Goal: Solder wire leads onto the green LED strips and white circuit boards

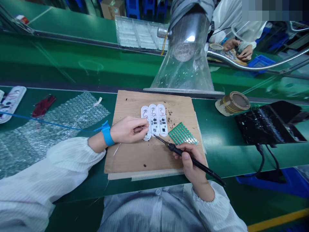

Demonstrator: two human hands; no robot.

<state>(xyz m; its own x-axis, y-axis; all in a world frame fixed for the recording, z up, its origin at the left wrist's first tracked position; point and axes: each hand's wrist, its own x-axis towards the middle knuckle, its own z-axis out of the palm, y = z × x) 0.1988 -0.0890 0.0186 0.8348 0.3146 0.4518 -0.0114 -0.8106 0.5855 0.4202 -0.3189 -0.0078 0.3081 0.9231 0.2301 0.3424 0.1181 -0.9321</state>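
Three white oblong circuit boards (154, 120) lie side by side on a brown cardboard mat (135, 154). My left hand (129, 129), with a blue wrist strap (106, 133), is pinched on a thin solder wire (144, 128) beside the leftmost board. My right hand (190, 164) grips a black soldering iron (193, 161); its tip touches the lower end of the middle board. A small green panel of parts (182, 134) lies just right of the boards.
A clear fume hood (185, 58) stands behind the mat. Bubble wrap (48, 125) and red cutters (43, 105) lie at left, a tape roll (233, 103) and black tray (267, 124) at right. Another person's hands (238, 48) work across the green conveyor (72, 64).
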